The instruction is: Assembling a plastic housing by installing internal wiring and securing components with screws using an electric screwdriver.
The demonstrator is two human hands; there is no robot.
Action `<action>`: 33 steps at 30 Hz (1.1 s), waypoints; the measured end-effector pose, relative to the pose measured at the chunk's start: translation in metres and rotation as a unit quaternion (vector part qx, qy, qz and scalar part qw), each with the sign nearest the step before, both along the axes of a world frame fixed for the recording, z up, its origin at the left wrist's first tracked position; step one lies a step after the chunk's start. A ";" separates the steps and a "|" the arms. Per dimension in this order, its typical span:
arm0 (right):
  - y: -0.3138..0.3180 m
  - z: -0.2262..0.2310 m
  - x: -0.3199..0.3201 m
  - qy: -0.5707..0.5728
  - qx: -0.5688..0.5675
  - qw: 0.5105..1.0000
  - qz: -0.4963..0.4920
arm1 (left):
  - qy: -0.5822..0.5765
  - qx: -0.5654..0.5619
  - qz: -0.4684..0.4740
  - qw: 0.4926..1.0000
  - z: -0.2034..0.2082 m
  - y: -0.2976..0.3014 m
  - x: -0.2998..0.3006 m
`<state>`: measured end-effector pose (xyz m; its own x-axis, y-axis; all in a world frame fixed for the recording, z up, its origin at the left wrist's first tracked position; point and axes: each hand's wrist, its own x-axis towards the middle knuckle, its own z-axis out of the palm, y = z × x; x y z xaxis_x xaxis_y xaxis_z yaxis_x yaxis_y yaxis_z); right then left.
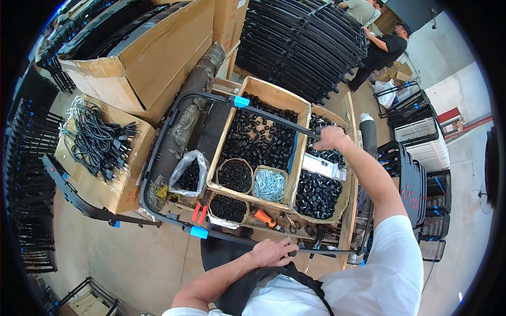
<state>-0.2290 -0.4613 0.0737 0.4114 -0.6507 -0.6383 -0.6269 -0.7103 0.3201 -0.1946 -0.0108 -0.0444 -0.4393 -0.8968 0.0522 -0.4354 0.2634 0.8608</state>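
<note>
A U-shaped black tube frame [149, 158] with blue bands lies across a wooden workbench, over the parts boxes. My left hand [273, 253] has its fingers curled on the near tube, close to my body; a small black knob-like piece shows at its fingertips. At the end of the far tube, my right hand [333, 138] is closed around the tube, with its fingertips partly hidden. Beneath the right hand stands a box of black plastic caps [328, 155]. The large wooden tray [303, 105] between the hands holds many small black caps.
Inside the tray sit a tub of silver screws [270, 184] and a tub of black screws [235, 176]. Red-handled pliers [200, 211], an orange tool [266, 217] and scissors [291, 223] lie on the near shelf. Coiled power cords [100, 138] rest on a carton at left. Two people stand far right.
</note>
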 end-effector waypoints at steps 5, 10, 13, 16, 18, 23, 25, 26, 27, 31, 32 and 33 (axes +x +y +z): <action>0.000 0.000 -0.006 -0.222 -0.129 0.966 0.030 | -0.015 0.010 -0.002 1.000 0.002 -0.001 0.001; 0.001 0.006 -0.004 -0.028 -0.089 0.992 0.080 | -0.008 -0.007 0.001 1.000 0.006 0.001 0.002; 0.002 -0.021 -0.017 -0.168 -0.121 0.975 0.079 | -0.008 0.016 0.018 1.000 0.009 0.001 0.002; -0.008 -0.024 -0.017 -0.130 -0.187 0.974 0.019 | 0.004 0.052 0.023 0.998 0.007 0.001 -0.001; -0.016 -0.023 -0.002 -0.076 -0.159 0.983 0.057 | 0.012 0.101 0.020 0.995 0.004 0.000 -0.005; 0.001 -0.031 -0.017 -0.197 -0.166 0.964 0.065 | -0.019 0.021 -0.013 1.000 0.010 0.007 0.001; -0.019 -0.026 0.012 -0.070 -0.161 0.980 0.096 | -0.039 0.040 -0.024 0.998 0.018 -0.013 0.012; -0.020 -0.026 0.017 -0.037 -0.155 0.982 0.102 | -0.033 0.016 -0.010 0.999 0.010 -0.003 0.006; -0.019 -0.025 0.018 -0.044 -0.152 0.982 0.106 | -0.038 0.003 -0.009 0.999 0.011 0.002 0.004; -0.006 -0.032 0.019 -0.157 -0.049 0.983 0.078 | 0.034 -0.039 0.022 0.998 0.011 0.004 0.002; -0.031 -0.044 -0.016 -0.175 -0.070 0.980 0.069 | 0.045 -0.083 0.019 0.995 0.014 -0.004 -0.003; -0.021 -0.048 -0.015 -0.256 -0.082 0.960 0.079 | 0.010 -0.098 0.055 0.994 0.022 -0.002 -0.003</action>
